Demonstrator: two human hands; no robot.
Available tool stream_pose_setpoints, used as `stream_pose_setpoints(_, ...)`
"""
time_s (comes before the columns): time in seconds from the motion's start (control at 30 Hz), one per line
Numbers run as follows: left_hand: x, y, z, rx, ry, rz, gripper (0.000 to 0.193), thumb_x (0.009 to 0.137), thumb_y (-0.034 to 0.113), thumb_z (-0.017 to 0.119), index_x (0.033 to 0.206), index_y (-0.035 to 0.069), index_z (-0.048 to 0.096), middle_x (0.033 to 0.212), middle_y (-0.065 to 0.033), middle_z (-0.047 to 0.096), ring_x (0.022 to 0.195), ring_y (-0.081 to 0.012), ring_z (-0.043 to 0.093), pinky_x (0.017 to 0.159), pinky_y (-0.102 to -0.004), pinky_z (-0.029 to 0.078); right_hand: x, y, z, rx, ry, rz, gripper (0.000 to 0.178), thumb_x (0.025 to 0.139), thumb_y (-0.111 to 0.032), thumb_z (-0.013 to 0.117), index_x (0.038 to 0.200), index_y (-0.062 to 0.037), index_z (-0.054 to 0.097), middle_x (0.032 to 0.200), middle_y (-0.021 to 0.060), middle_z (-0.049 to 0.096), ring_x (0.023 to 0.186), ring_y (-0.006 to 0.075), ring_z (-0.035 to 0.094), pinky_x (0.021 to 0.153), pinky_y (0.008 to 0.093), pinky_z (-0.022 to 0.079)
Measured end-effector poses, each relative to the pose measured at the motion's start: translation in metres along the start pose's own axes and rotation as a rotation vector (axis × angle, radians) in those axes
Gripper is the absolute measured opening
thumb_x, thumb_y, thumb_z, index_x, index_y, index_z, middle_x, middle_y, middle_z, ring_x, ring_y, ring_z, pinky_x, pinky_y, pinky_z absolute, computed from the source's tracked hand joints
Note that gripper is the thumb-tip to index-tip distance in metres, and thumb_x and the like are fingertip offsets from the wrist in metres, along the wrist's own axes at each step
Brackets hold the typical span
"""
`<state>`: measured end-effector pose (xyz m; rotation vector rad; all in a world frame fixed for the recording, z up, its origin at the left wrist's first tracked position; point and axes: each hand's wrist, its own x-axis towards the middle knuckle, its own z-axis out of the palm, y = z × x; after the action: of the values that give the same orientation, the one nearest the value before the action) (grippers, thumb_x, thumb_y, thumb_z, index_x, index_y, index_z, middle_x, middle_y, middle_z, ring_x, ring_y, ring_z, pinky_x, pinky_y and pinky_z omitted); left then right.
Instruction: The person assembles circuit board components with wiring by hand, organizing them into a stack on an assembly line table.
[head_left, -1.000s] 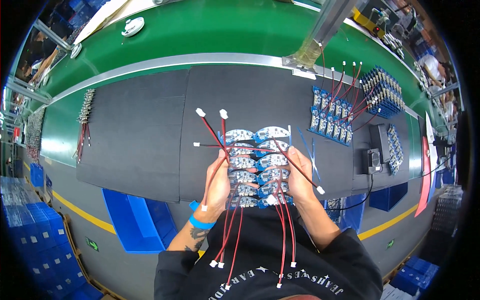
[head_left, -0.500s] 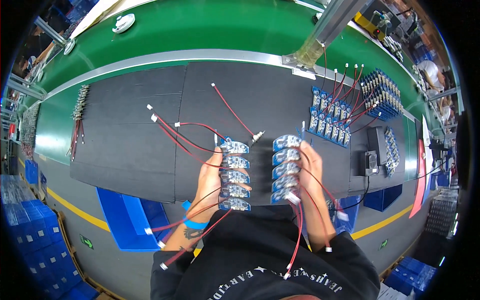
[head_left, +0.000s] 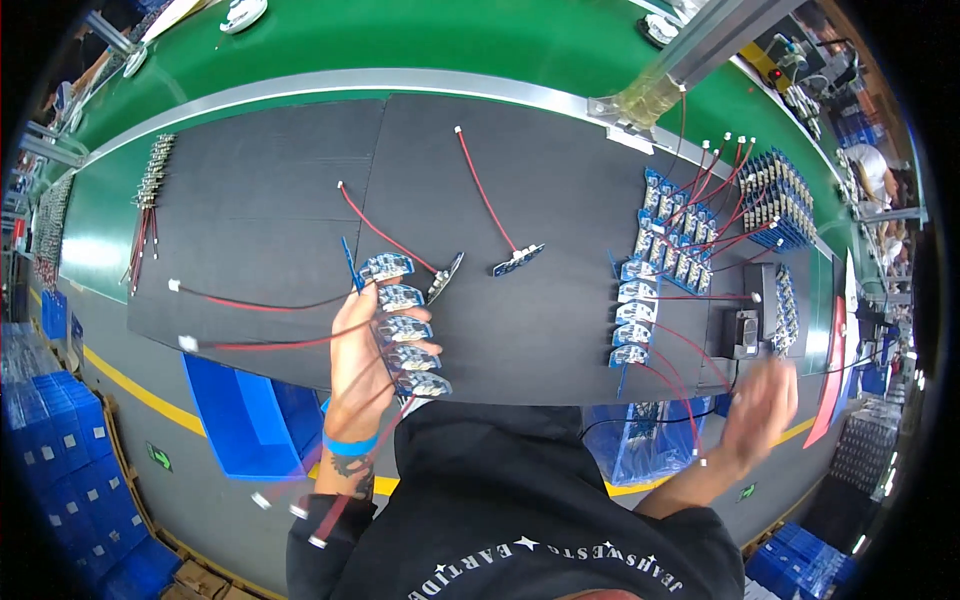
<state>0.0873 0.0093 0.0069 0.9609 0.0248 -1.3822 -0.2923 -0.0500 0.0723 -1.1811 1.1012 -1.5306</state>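
Observation:
My left hand (head_left: pixel 358 350) is closed on a strip of several small blue-and-white circuit boards (head_left: pixel 405 328), held above the black work surface. Red-and-black wires with white plugs trail from it. Just right of its upper end is a loose circuit board (head_left: pixel 446 278) with its own wire. Another loose board (head_left: pixel 518 260) lies mid-table, its wire pointing away from me. A second strip of boards (head_left: pixel 632 312) rests farther right. Beyond the near right edge is my right hand (head_left: pixel 762 408), apart from that strip; motion smears its fingers, and nothing shows in it.
Wired board panels (head_left: pixel 680 235) and a stack of boards (head_left: pixel 778 200) sit at the far right. A black device (head_left: pixel 741 333) stands near another board strip (head_left: pixel 785 310). Wired parts (head_left: pixel 155 180) line the left edge. A metal post (head_left: pixel 690 70) rises at the back. Blue bins (head_left: pixel 240 420) stand below.
My right hand has let go of its board strip, now lying on the table, and moved right. My left hand has shifted left with its strip. A second loose board now shows beside it.

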Motion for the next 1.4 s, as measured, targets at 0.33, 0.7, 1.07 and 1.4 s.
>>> stream_pose_setpoints(0.33,-0.024,0.012,-0.024,-0.006,0.002,0.062,0.021,0.095,0.035,0.048,0.096,0.015,0.055,0.079,-0.0007,0.061,0.066,-0.0151,0.064,0.051,-0.0349,0.055,-0.078,0.073,0.200,-0.474,-0.691,-0.017,0.022,0.084,-0.006,0.063,0.104,0.0015,0.057,0.082,0.0144,0.061,0.061,0.0259,0.062,0.052,0.0348,0.049)
stream_pose_setpoints(0.7,-0.055,0.022,-0.037,-0.148,0.154,0.231,0.022,0.097,0.027,0.040,0.108,0.010,0.049,0.078,-0.0107,0.059,0.057,-0.0235,0.063,0.048,-0.0423,0.058,-0.041,0.119,0.227,-0.586,-0.505,0.010,0.038,0.077,-0.003,0.067,0.112,-0.0001,0.053,0.080,0.0109,0.063,0.058,0.0218,0.061,0.055,0.0318,0.048)
stream_pose_setpoints(1.07,-0.057,0.027,-0.050,-0.062,0.190,0.236,0.024,0.095,0.027,0.044,0.111,0.009,0.047,0.082,-0.0105,0.057,0.068,-0.0225,0.062,0.047,-0.0396,0.058,-0.009,0.105,0.201,-0.805,-0.485,-0.413,0.026,0.076,0.005,0.060,0.101,-0.0021,0.064,0.101,0.0134,0.059,0.083,0.0274,0.061,0.072,0.0347,0.050)
stream_pose_setpoints(1.4,-0.053,0.023,-0.041,0.023,0.209,0.237,0.024,0.095,0.023,0.045,0.115,0.009,0.046,0.082,-0.0101,0.056,0.066,-0.0205,0.062,0.044,-0.0373,0.058,0.001,0.113,0.184,-0.756,-0.408,-0.341,0.030,0.080,-0.002,0.069,0.107,0.0009,0.057,0.088,0.0112,0.061,0.077,0.0191,0.062,0.066,0.0269,0.049)
